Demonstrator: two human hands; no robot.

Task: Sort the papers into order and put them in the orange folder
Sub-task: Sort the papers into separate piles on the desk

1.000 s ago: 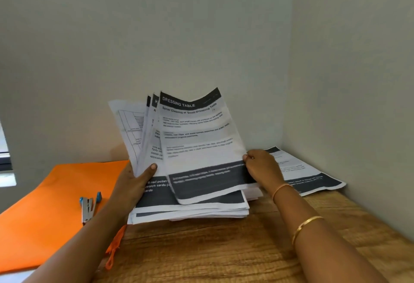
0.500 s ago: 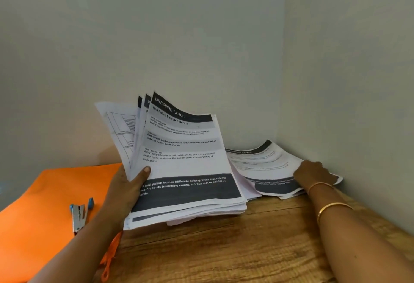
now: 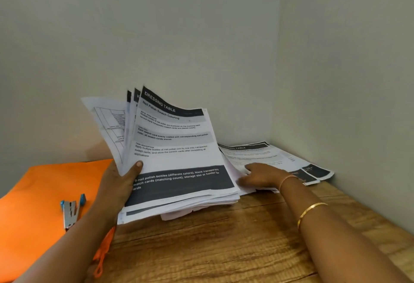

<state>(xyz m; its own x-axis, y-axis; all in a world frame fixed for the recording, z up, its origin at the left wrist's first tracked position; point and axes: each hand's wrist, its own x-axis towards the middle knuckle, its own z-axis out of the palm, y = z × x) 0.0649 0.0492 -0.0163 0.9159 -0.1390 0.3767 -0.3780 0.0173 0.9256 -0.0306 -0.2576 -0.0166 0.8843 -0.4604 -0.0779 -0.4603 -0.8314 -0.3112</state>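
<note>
Head view: fanned papers [image 3: 179, 159] could slip and lose their order.
Left hand [image 3: 118, 184] pinches them, thumb on front; right hand [image 3: 262, 174], fingers flat, rests on laid-out sheets [image 3: 280, 157]; orange folder [image 3: 44, 193] lies left.

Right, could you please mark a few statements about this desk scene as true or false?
1. The left hand grips the stack of papers. True.
2. The front sheet is headed Kitchen. False: it reads Dressing Table.
3. The right hand rests on the flat sheets. True.
4. The metal tool lies on bare wood. False: it lies on the orange folder.
</note>
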